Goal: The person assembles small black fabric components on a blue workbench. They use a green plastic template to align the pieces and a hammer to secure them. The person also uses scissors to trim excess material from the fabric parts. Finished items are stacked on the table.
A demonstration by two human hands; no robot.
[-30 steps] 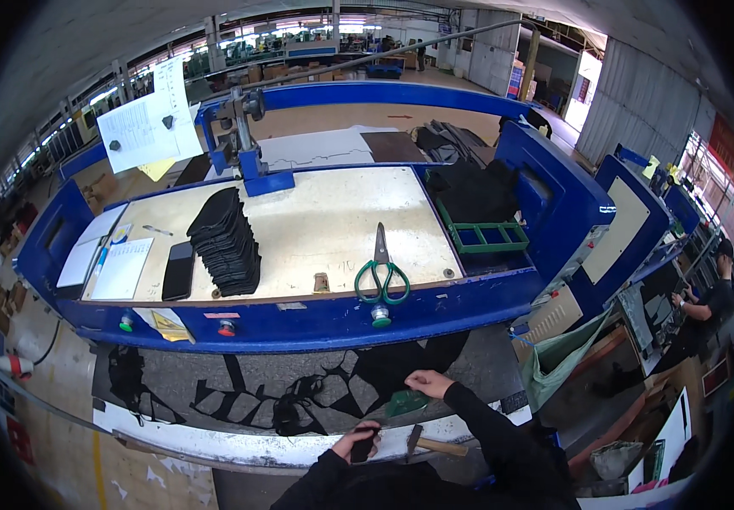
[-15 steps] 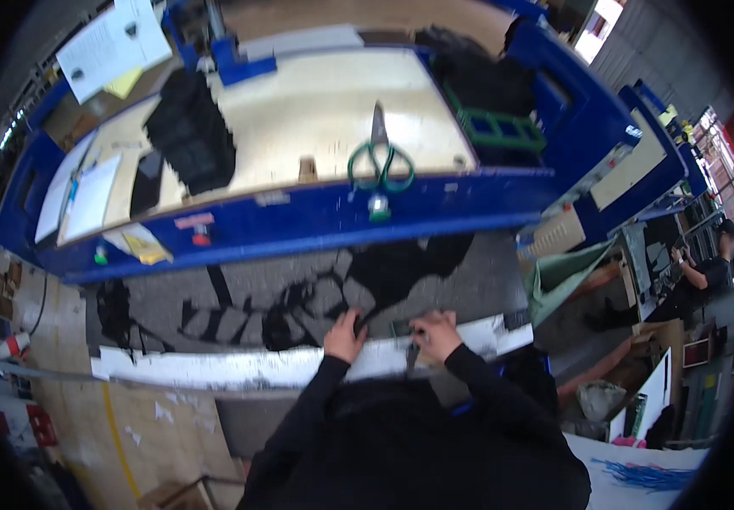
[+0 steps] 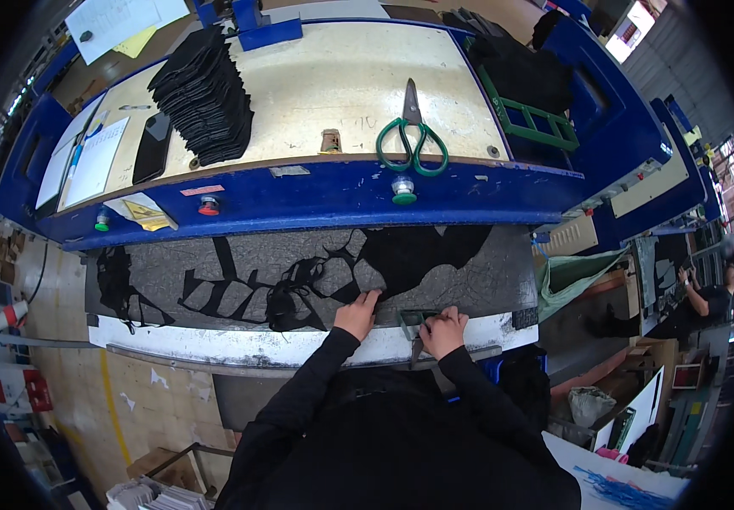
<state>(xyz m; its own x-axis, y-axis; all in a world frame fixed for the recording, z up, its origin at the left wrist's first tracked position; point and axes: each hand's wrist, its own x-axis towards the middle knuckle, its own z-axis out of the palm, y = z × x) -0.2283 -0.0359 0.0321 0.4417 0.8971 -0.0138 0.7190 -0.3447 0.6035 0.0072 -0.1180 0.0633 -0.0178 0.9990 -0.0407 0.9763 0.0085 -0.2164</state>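
Note:
My left hand is at the lower edge of a black sheet of material, fingers closed and pressed together at its edge. The sheet has curved cut-outs and lies on the grey cutting bed. My right hand grips a small green metal cutting die, which rests near the front of the bed, just below the sheet. A thin dark strip hangs below that hand; I cannot make out what it is. Left of my hands lie cut-out scraps of the same black material.
Above the bed runs a blue machine beam with push buttons. Its pale top carries green-handled scissors, a stack of black pieces, a phone and papers. A white strip edges the bed. Another person is at far right.
The view has shifted, so the machine sits higher. My left hand stays by the sheet's edge; my right hand keeps the die, which now shows more plainly.

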